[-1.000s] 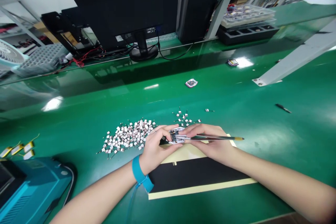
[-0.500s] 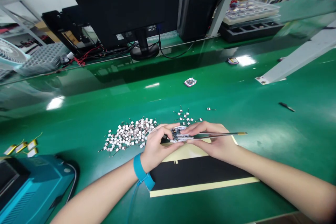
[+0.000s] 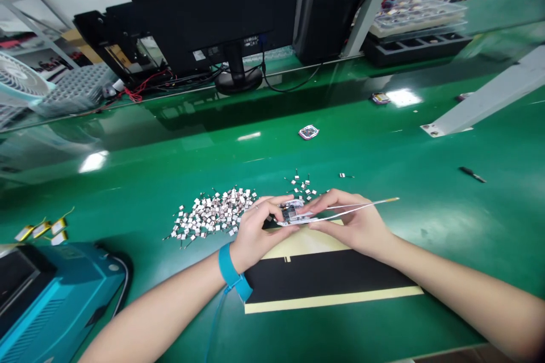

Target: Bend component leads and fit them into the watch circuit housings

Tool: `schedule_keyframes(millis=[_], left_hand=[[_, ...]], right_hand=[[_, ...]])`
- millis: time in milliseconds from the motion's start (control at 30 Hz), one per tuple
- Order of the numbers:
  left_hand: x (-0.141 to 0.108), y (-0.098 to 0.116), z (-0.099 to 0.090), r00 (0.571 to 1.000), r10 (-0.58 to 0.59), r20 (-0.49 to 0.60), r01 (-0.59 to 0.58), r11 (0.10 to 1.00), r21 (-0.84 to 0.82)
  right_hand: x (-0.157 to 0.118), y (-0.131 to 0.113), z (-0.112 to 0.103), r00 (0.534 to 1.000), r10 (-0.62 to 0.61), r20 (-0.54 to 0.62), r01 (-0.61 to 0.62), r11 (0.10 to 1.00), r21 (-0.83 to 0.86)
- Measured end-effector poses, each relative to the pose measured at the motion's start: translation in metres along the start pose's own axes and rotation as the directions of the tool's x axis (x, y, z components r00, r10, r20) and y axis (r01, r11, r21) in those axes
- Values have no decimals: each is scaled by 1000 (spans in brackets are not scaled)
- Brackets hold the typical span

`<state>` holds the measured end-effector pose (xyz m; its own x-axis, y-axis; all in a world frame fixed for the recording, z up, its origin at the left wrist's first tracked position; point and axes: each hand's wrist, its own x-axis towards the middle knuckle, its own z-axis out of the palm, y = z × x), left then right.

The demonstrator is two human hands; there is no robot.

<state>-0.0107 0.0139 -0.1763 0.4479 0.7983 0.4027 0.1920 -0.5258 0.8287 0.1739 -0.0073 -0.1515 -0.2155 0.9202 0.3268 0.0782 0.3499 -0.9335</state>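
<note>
Between my two hands is a small white-edged circuit board [image 3: 291, 213], above a black mat [image 3: 332, 278] with pale yellow edges. My left hand [image 3: 255, 232], with a blue strap at the wrist, grips the board's left side between thumb and fingers. My right hand [image 3: 353, 221] is closed on its right side and also holds a pair of tweezers [image 3: 361, 207], whose joined end points right. The fingers hide part of the board. Just left of my left hand lies a pile of small white parts [image 3: 217, 210] with dark leads.
Several loose white parts [image 3: 301, 184] lie behind my hands. A similar board [image 3: 309, 132] rests farther back. A dark pen-like tool [image 3: 472, 174] and a metal bracket [image 3: 481, 96] are right. A teal machine [image 3: 63, 300] and yellow cells [image 3: 41, 229] are left. A monitor stand [image 3: 238, 76] stands behind.
The tweezers have tilted, their joined end now higher, and their arms look brighter. The board has tipped slightly in my hands. The whole view has shifted a little.
</note>
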Motion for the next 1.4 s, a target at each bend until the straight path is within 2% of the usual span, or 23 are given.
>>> schedule_keyframes(millis=[67, 200, 333, 433, 600, 900, 1133, 1400], left_hand=[[0, -1, 0, 1000, 22, -10, -22, 1000, 9], [0, -1, -1, 998, 56, -23, -55, 998, 23], [1, 0, -1, 993, 115, -23, -113, 991, 65], [2, -1, -1, 986, 167, -22, -165, 983, 81], [1, -2, -1, 985, 174, -14, -172, 981, 93], [3, -3, -1, 977, 215, 2, -214, 968, 130], [3, -1, -1, 986, 168, 15, -169, 978, 125], [4, 0, 0, 991, 132, -32, -129, 988, 81]], right_hand=[[1, -2, -2, 996, 81, 35, -82, 995, 52], [-1, -4, -2, 986, 163, 21, -164, 986, 15], [-5, -2, 3, 994, 103, -47, -104, 994, -21], [-5, -2, 5, 997, 71, -42, -71, 997, -5], [-2, -3, 2, 995, 99, 2, -99, 995, 32], [-4, 1, 9, 995, 19, -94, -21, 1000, -23], [-2, -2, 5, 983, 174, -66, -164, 977, 133], [0, -2, 0, 968, 249, -17, -228, 908, 352]])
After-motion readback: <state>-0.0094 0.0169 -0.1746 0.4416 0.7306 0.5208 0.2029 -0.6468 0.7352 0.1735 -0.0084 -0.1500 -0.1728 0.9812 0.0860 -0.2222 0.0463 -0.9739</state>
